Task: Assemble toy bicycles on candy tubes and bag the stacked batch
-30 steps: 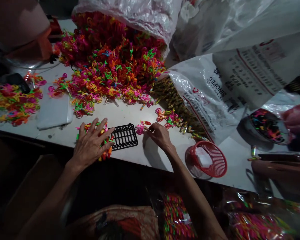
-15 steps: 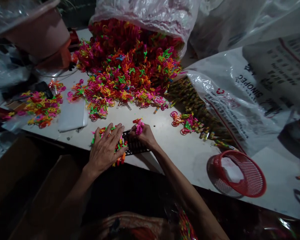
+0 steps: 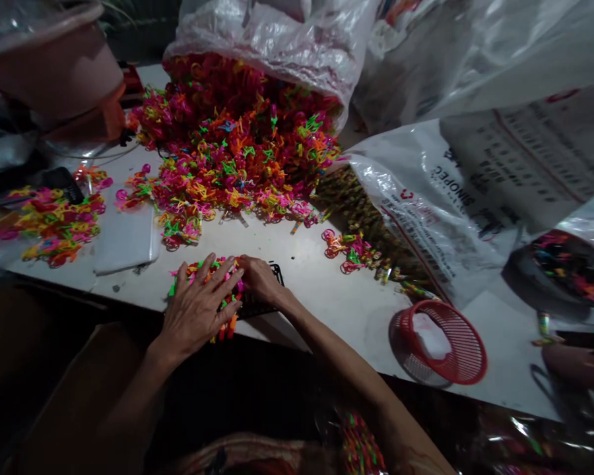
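Note:
My left hand (image 3: 195, 303) lies spread over a row of small bright plastic pieces (image 3: 226, 324), its fingers apart and resting on them. These pieces sit on the left part of a black slotted rack (image 3: 276, 272) near the table's front edge. Close against the left fingertips, my right hand (image 3: 261, 280) bends its fingers down over the rack. A small pink plastic piece (image 3: 239, 285) shows at those fingers; their tips are mostly hidden. Beyond both hands spreads a big heap of red, pink, yellow and green plastic pieces (image 3: 228, 161).
The heap spills from a clear plastic bag (image 3: 272, 49). To the right are a small cluster of pieces (image 3: 349, 251), a printed white sack (image 3: 455, 204) over thin sticks, and a red mesh basket (image 3: 462, 343). At left are a whitish flat box (image 3: 126, 237) and a pink tub (image 3: 54, 66).
My right hand has moved left and down with the pink piece, up against the left fingers. My left hand stays on the row. The whole view has shifted slightly.

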`<move>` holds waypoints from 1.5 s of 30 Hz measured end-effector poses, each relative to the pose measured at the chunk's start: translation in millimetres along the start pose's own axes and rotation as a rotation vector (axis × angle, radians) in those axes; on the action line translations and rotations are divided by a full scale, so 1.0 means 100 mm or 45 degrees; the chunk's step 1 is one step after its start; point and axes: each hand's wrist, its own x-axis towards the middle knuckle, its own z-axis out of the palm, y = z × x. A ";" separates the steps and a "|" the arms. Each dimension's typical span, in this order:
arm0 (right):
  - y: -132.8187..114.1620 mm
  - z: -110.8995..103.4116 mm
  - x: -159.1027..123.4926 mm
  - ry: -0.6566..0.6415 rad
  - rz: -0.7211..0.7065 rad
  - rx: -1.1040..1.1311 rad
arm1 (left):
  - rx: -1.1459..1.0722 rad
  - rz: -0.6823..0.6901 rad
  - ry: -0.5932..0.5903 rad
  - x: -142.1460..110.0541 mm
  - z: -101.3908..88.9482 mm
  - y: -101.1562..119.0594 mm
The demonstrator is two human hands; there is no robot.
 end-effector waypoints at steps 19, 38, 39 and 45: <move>0.63 -0.55 -0.47 0.658 0.657 0.450 | -0.051 -0.024 0.024 0.07 0.01 -0.01; -0.16 0.33 -0.64 0.359 0.173 0.531 | -0.071 -0.063 -0.055 0.07 -0.05 0.02; -0.15 0.33 -0.65 0.331 0.176 0.431 | -0.069 -0.062 -0.052 0.06 -0.04 0.02; -0.14 0.45 -0.70 0.300 0.139 0.154 | -0.062 -0.066 -0.022 0.05 -0.01 0.01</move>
